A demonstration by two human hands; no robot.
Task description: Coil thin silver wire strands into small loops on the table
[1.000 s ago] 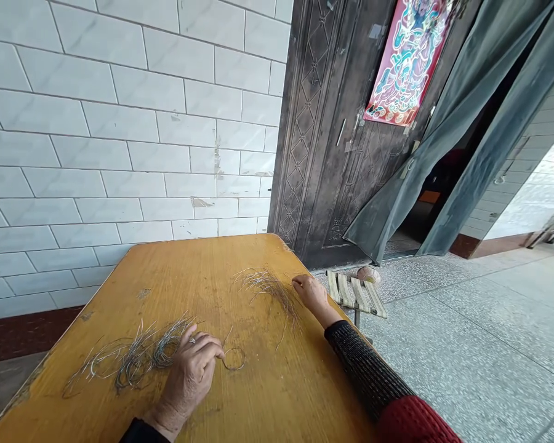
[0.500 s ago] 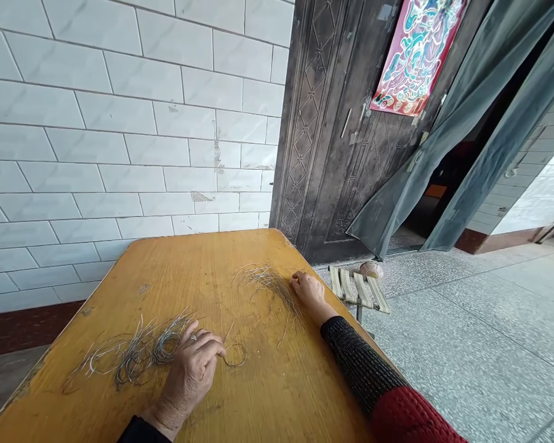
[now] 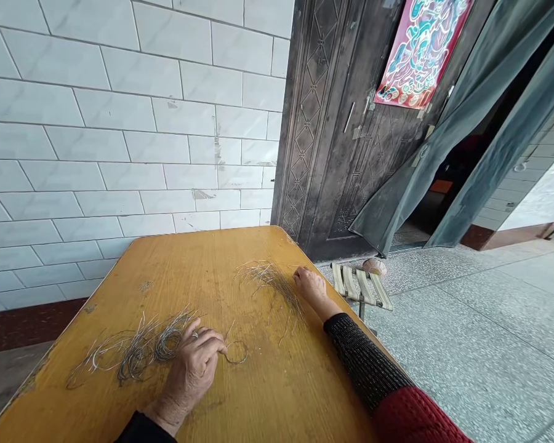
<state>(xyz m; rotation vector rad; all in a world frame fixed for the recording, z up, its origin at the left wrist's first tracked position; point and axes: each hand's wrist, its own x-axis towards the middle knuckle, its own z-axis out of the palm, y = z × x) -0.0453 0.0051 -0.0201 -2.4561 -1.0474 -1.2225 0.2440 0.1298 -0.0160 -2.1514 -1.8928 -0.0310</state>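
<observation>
My left hand (image 3: 194,363) is closed in a pinch on a thin wire (image 3: 238,362), which curves into a small loop past the fingertips just above the tabletop or on it. Left of that hand lie tangled coils of silvery wire (image 3: 136,357), with a tighter wire coil (image 3: 167,342) beside the knuckles. My right hand (image 3: 310,284) rests near the table's right edge, its fingers curled in. Beside it a loose bundle of thin, nearly straight wires (image 3: 274,282) is spread out. What those curled fingers hold, if anything, is hidden.
The wooden table (image 3: 189,258) stands close to a white tiled wall (image 3: 120,147). Behind its right side is a dark carved door (image 3: 323,154) with a colourful poster (image 3: 422,52) and a grey-green curtain (image 3: 410,178). A strapped folding stool (image 3: 361,286) stands right of the table.
The view has shifted slightly. Both hands keep nearly the same places on the table, and the wire loop stays at the left fingertips.
</observation>
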